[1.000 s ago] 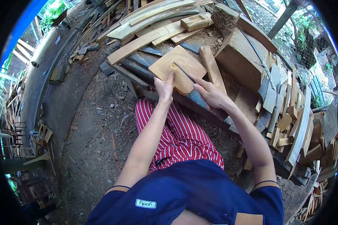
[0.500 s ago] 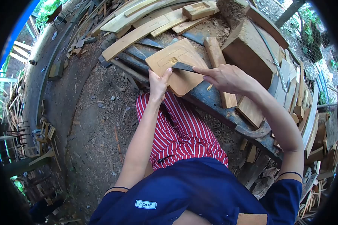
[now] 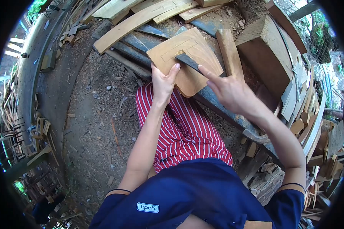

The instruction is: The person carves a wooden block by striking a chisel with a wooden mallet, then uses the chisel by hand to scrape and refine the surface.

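Note:
My left hand (image 3: 164,83) is closed on the near left edge of a light wooden board (image 3: 197,80), thumb on top. The board has thin pencil lines forming an outline on its face and a small rough cut with shavings beside them. My right hand (image 3: 235,93) is wrapped around a chisel, its forefinger stretched along the dark flat blade (image 3: 189,63). The blade slants to the left, its tip at the rough cut near my left thumb. My right hand hides the handle.
Beneath the board is a dark, worn workbench (image 3: 214,97). A narrow wooden block (image 3: 230,53) lies right of the board, with a large squared timber (image 3: 263,53) beyond. Long curved planks (image 3: 135,26) lie at the back left. Wood scraps and chips cover the ground (image 3: 99,114).
The view has shifted, so the bench and timbers sit differently in it. The board appears slightly turned. The chisel now slopes more steeply, with my right hand lower and nearer my body.

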A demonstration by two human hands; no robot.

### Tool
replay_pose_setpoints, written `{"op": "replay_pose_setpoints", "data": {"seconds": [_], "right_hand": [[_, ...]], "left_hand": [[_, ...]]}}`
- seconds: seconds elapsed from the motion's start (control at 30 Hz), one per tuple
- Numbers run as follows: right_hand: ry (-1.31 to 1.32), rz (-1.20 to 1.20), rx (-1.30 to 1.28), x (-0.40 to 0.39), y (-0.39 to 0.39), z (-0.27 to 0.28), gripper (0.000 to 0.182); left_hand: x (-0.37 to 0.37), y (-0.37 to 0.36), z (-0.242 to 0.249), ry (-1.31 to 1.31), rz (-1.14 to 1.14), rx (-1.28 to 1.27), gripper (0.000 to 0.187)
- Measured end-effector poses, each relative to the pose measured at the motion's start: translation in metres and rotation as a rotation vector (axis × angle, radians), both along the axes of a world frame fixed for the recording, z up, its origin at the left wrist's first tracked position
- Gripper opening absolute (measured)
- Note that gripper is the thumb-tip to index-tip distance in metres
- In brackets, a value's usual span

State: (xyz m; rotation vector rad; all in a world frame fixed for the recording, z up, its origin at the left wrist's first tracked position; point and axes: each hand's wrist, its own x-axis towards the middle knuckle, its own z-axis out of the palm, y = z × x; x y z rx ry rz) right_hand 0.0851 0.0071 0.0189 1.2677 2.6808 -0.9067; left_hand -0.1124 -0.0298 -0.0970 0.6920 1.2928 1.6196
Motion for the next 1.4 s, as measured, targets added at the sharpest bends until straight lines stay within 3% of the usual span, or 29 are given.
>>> {"op": "replay_pose_setpoints", "data": {"seconds": [0.13, 0.27, 0.33, 0.4, 0.47, 0.53, 0.57, 0.63, 0.83, 0.87, 0.93, 0.97, 1.03, 1.07, 1.13, 1.27, 1.33, 1.4], "right_hand": [[-0.124, -0.019, 0.187, -0.005, -0.022, -0.023, 0.048], [0.106, -0.053, 0.28, 0.001, -0.019, -0.046, 0.049], [0.258, -0.26, -0.421, 0.002, -0.007, -0.02, 0.05], [0.335, -0.325, -0.736, 0.013, 0.011, -0.014, 0.05], [0.296, -0.3, -0.706, 0.015, 0.014, -0.017, 0.049], [0.217, 0.146, 0.206, 0.018, 0.016, -0.044, 0.049], [0.215, 0.146, 0.203, 0.021, 0.012, -0.046, 0.049], [-0.054, 0.08, 0.193, 0.01, -0.005, -0.014, 0.049], [-0.116, -0.01, 0.132, -0.004, -0.018, -0.014, 0.048], [-0.001, -0.076, 0.132, -0.005, -0.026, -0.028, 0.049], [0.212, -0.246, -0.174, -0.015, -0.025, -0.032, 0.05], [0.221, -0.248, -0.166, -0.014, -0.023, -0.032, 0.05], [0.314, -0.336, -0.525, -0.007, -0.021, -0.029, 0.05], [0.329, -0.341, -0.499, -0.003, -0.021, -0.024, 0.05], [0.736, -0.547, -1.106, 0.002, -0.016, -0.013, 0.05], [0.947, -0.6, -0.892, 0.024, -0.029, 0.005, 0.051], [0.973, -0.629, -0.813, 0.046, -0.033, 0.01, 0.05], [0.953, -0.658, -0.735, 0.064, -0.04, 0.014, 0.05]], "left_hand": [[0.003, 0.002, -0.002, -0.041, 0.014, 0.003, 0.056], [0.002, 0.002, -0.004, -0.041, -0.004, 0.039, 0.052], [0.0, 0.005, -0.012, 0.031, 0.0, 0.046, 0.05], [0.0, 0.009, -0.013, 0.056, 0.007, 0.067, 0.053], [0.0, 0.01, -0.014, 0.061, 0.012, 0.034, 0.052], [-0.001, 0.009, -0.009, 0.051, 0.008, 0.043, 0.052], [-0.001, 0.009, -0.006, 0.043, -0.006, 0.047, 0.051], [-0.004, 0.01, -0.01, 0.043, -0.026, 0.044, 0.053], [-0.007, 0.006, -0.001, 0.008, -0.075, 0.019, 0.055], [-0.006, 0.005, 0.0, -0.008, -0.075, 0.018, 0.056], [-0.002, 0.006, -0.006, -0.013, -0.054, 0.026, 0.054], [-0.001, 0.008, -0.006, -0.011, -0.035, 0.039, 0.053], [-0.005, 0.008, -0.004, 0.008, -0.086, 0.051, 0.052], [-0.004, 0.008, -0.002, 0.015, -0.126, 0.054, 0.051], [0.0, 0.01, -0.012, 0.032, -0.036, 0.089, 0.053], [-0.001, 0.011, 0.014, 0.049, 0.0, 0.12, 0.051], [-0.009, 0.009, 0.041, 0.237, -0.009, 0.186, 0.05], [-0.014, 0.004, 0.086, 0.726, 0.055, 0.27, 0.047]]}}
